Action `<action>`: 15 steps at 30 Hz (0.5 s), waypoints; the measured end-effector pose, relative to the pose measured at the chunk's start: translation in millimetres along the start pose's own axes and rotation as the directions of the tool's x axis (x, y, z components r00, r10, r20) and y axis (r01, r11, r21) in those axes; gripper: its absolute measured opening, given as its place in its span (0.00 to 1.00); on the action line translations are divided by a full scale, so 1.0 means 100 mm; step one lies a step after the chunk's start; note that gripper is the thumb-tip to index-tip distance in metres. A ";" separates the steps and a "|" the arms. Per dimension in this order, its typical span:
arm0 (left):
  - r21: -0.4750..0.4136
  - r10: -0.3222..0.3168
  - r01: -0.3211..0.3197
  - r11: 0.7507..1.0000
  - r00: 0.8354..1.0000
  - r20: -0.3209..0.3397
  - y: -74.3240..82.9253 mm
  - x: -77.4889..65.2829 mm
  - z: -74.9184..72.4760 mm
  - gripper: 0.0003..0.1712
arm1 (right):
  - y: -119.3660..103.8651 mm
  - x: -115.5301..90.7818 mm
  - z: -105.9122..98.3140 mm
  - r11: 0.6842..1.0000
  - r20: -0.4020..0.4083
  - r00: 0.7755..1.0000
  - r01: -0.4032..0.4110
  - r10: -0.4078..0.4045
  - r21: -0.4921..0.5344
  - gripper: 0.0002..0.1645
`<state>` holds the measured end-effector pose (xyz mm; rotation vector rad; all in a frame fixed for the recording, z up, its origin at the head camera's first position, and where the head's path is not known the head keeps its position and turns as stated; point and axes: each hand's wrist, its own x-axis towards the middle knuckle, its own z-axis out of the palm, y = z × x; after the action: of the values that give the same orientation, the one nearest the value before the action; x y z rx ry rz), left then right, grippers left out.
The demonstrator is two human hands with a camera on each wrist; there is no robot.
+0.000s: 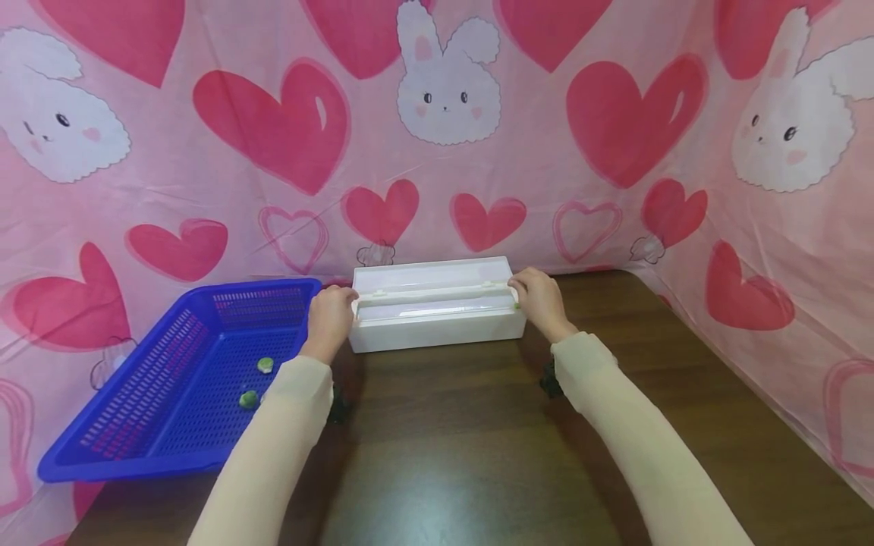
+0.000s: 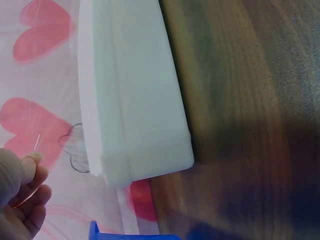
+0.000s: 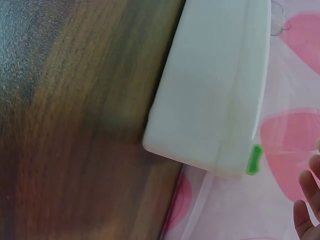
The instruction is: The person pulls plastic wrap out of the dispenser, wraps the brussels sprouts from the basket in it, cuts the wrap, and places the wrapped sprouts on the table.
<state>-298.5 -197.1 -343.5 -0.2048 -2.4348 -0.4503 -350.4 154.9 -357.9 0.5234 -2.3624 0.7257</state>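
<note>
A long white plastic wrap dispenser box (image 1: 437, 331) stands at the table's back edge with its lid (image 1: 433, 273) tipped up behind. A pale bar runs across its length, and shiny clear film shows in front of the bar. At the box's left end my left hand (image 1: 330, 318) pinches the edge of the plastic wrap; a thin clear strip (image 2: 38, 142) rises from those fingertips in the left wrist view. My right hand (image 1: 541, 302) pinches at the opposite end, thumb against fingers. Only some of its fingers (image 3: 312, 185) show in the right wrist view. A small green piece (image 3: 254, 160) sits at the box's corner.
A blue perforated basket (image 1: 198, 460) stands on the left, partly behind the left sleeve. Inside lie small green-and-white vegetable pieces (image 1: 265, 365). Dark things show beside each wrist. A pink cloth (image 1: 437, 174) with hearts and rabbits hangs behind the brown wooden table (image 1: 444, 455).
</note>
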 end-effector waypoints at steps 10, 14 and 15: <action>-0.036 0.049 -0.049 0.998 0.999 -0.011 0.01 0.03 -0.12 0.07 | -0.05 0.05 -0.14 0.999 0.008 0.999 0.036 -0.036 0.035 0.08; -0.042 0.064 -0.064 0.997 0.998 -0.022 0.02 0.05 -0.18 0.06 | -0.07 0.06 -0.19 0.998 0.018 0.999 0.034 -0.035 0.047 0.08; -0.043 0.067 -0.068 0.997 0.997 -0.024 0.03 0.05 -0.19 0.06 | -0.08 0.06 -0.21 0.998 0.018 0.999 0.031 -0.032 0.047 0.08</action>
<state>-290.4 -201.7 -325.7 -0.2976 -2.3894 -0.4736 -342.3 160.4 -337.3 0.5890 -2.3539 0.7666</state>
